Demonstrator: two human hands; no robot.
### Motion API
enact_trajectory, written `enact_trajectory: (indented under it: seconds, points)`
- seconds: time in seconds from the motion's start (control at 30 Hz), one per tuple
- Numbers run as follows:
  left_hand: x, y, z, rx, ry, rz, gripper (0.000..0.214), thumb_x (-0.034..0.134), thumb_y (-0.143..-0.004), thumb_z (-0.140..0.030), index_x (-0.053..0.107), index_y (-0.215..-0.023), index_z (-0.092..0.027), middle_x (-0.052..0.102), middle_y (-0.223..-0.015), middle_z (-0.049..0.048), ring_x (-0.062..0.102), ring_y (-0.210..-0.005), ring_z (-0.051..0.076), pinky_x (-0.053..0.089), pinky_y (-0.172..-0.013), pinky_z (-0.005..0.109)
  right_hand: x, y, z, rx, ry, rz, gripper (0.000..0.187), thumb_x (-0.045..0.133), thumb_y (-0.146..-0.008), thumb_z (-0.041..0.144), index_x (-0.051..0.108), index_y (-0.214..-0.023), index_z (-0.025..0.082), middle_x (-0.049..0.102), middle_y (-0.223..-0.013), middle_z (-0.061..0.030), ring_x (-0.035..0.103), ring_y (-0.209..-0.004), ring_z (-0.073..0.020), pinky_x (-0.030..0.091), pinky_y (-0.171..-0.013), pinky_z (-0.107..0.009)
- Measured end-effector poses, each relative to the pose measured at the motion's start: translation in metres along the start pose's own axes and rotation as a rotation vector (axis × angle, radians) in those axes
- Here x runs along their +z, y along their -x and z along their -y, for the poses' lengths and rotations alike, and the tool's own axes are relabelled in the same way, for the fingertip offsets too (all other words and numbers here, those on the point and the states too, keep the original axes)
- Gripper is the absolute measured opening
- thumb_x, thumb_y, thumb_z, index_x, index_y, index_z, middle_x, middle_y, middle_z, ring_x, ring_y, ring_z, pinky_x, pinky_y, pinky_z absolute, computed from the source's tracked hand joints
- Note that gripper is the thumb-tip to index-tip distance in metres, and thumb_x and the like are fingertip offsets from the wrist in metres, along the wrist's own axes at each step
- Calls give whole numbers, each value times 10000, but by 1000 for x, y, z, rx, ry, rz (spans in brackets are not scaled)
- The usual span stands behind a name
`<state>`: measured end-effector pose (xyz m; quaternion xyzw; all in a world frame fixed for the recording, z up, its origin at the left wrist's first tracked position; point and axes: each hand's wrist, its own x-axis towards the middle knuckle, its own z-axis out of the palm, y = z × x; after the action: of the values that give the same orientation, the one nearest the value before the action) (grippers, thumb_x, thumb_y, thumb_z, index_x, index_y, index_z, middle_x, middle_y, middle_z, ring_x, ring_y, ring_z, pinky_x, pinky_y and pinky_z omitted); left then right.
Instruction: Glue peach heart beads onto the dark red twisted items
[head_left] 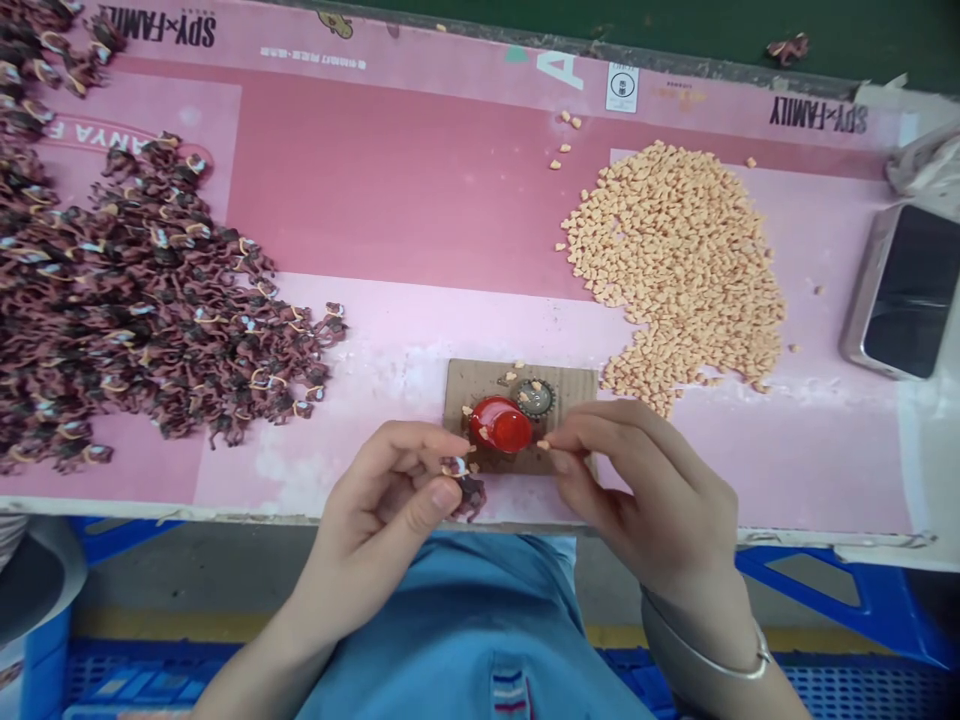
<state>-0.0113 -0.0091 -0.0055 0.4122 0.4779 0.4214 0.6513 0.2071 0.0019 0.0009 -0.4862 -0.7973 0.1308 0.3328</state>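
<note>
My left hand (390,490) is closed in a pinch on a small dark brown figure piece (466,492) near the table's front edge. My right hand (637,480) pinches a tiny peach-coloured piece (543,444) between thumb and forefinger, close to a red glossy cap (500,424). The cap sits on a small cardboard square (469,385) beside a metal bottle cap (535,397). The two hands are a few centimetres apart, with the red cap between and just beyond them.
A large heap of dark brown figure pieces (127,290) covers the left of the pink sheet (390,180). A heap of peach-coloured pieces (675,260) lies at the right. A phone (904,290) rests at the far right. Blue crates (840,600) stand below the table edge.
</note>
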Motion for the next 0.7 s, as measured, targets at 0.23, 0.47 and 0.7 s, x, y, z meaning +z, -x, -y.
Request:
enact_trajectory:
  seconds: [0.23,0.47,0.7]
  points:
    - [7,-3,-3,-91,122,37,217,813,-956,-441,784,-1026,-237,689,-721,6,661,-601,112,559,-561,168,0,1,20,-33,-117,37,155,543,-1051,102,652,-1056,213,759,-868,-26,737,-775,-145,645,-708,-257]
    - [8,-4,-1,-20,119,12,192,836,-944,-413,787,-1007,-239,725,-699,-4,681,-569,90,559,-541,125,6,1,22,-59,-102,24,180,498,-1096,122,662,-1045,176,790,-918,-37,744,-822,-116,652,-810,-222]
    - [22,-7,1,279,-145,-203,145,856,-932,-339,773,-944,-221,794,-842,-4,789,-754,103,643,-696,119,10,10,39,-17,142,-91,204,531,-1065,49,720,-1138,74,839,-981,-106,805,-950,-153,635,-894,-196]
